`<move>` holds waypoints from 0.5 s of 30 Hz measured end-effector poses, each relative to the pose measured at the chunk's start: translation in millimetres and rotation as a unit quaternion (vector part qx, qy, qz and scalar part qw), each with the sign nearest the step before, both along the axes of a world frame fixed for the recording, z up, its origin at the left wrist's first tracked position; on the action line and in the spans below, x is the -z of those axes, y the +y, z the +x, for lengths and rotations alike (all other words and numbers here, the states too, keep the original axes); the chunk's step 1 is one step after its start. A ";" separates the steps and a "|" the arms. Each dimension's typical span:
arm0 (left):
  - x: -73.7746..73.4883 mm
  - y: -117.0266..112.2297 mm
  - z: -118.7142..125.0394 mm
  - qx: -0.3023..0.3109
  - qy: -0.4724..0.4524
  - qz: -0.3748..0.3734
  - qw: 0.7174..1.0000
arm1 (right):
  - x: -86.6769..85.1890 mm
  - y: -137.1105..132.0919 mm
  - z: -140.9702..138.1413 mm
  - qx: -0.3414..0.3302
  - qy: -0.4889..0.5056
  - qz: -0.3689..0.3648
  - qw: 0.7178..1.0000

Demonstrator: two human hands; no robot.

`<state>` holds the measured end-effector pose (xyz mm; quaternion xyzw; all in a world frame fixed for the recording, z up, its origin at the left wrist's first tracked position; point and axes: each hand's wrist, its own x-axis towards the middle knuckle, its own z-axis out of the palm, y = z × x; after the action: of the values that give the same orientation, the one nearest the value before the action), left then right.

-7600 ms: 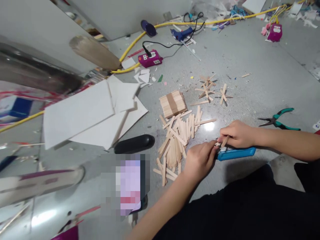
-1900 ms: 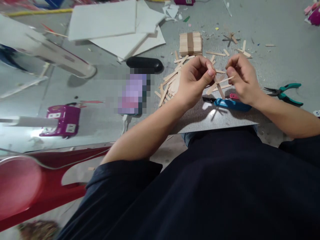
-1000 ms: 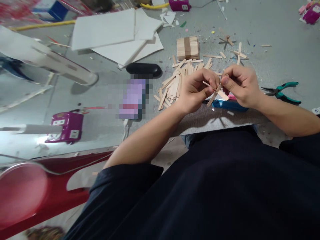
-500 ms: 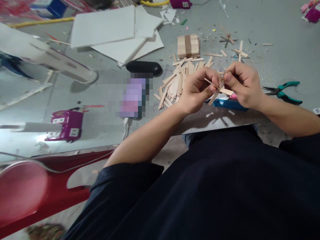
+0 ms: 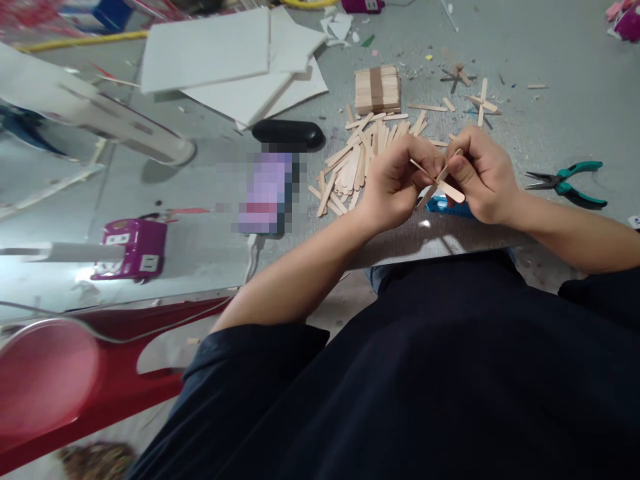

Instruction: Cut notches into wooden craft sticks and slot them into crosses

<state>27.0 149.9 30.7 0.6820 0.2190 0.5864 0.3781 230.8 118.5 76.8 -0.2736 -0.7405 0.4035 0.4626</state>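
Both my hands meet over the table's front edge around crossed craft sticks [image 5: 451, 192], pale wood with rounded ends. My left hand [image 5: 397, 179] is closed, pinching the sticks from the left. From the right, the thumb and fingers of my right hand [image 5: 483, 172] grip another arm of the cross. Fingers hide part of where the sticks meet. Below the hands lies a blue tool or case [image 5: 447, 207], partly covered. Beyond my left hand spreads a loose pile of craft sticks [image 5: 350, 167]. A separate stick cross [image 5: 483, 103] sits behind my right hand.
A banded bundle of sticks [image 5: 377, 90] stands behind the pile. Green-handled pliers [image 5: 567, 183] lie at right. Leftward are a phone [image 5: 267, 193] on a cable, a black case [image 5: 289, 135], white boards [image 5: 210, 53], a purple device [image 5: 134, 248] and a red stool [image 5: 45, 380].
The crossed sticks have turned slightly between my fingers, and my right hand has shifted a little left. A pink part near the right hand is now covered.
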 end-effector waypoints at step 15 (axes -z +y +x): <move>-13.4 -11.0 4.6 -0.091 -0.060 0.103 0.989 | 15.6 6.1 8.1 0.008 -0.111 0.143 0.983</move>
<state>31.6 138.8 44.1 0.6585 0.1953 0.6774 0.2633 239.0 124.6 61.2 -0.2533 -0.8354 0.2566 0.4147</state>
